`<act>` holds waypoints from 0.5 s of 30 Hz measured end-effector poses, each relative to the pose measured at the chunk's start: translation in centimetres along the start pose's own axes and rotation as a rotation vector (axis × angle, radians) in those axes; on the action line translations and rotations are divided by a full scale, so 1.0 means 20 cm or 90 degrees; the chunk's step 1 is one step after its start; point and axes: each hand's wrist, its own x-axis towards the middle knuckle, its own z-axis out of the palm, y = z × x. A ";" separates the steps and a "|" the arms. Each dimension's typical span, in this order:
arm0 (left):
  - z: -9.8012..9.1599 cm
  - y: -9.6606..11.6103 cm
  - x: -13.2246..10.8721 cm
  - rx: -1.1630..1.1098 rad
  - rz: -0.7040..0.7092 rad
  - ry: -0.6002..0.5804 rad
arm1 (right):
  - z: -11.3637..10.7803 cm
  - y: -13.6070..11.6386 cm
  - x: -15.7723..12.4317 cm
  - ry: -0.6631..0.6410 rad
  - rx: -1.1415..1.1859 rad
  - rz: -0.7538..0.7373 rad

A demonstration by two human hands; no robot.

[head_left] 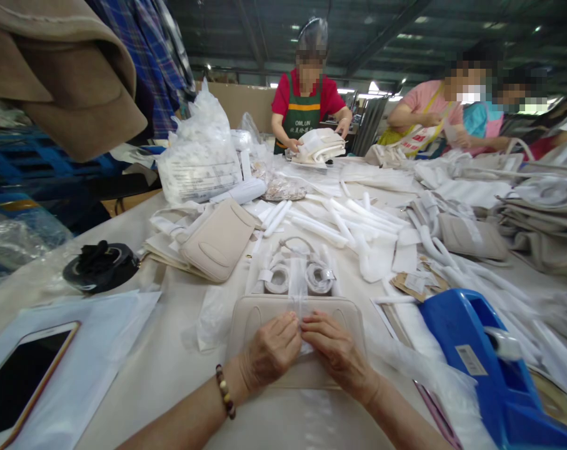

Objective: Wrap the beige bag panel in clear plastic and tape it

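Note:
A beige handbag lies flat before me, its far side topped by two wrapped handle coils. A whitish translucent strip runs from between the coils down over the bag's front. Both hands meet on the strip in the middle of the bag. The fingers of my left hand are curled in a pinch at its left edge. My right hand presses its bunched fingers against the strip from the right. The fingertips partly hide the strip's near end.
A blue tape dispenser stands at right. A phone on white sheets and a black tape roll lie at left. Another beige bag, white foam tubes and a plastic sack are beyond. Co-workers handle bags across the table.

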 end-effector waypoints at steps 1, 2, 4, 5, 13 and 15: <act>0.00 0.00 0.00 -0.003 0.005 -0.006 | 0.01 0.00 0.00 0.008 -0.002 0.007; 0.01 0.01 0.00 -0.007 0.009 -0.013 | 0.02 0.00 -0.01 0.013 -0.002 0.007; 0.00 0.01 0.00 -0.017 0.016 -0.027 | 0.02 -0.01 -0.01 0.015 -0.004 -0.007; -0.01 0.01 0.00 -0.025 0.017 -0.035 | 0.02 -0.01 -0.01 0.015 -0.009 -0.017; -0.17 -0.07 0.06 -0.203 -0.062 -0.171 | 0.03 -0.01 -0.02 -0.003 -0.036 -0.056; -0.15 -0.06 0.05 -0.178 -0.075 -0.161 | 0.02 -0.01 0.00 -0.010 -0.032 -0.056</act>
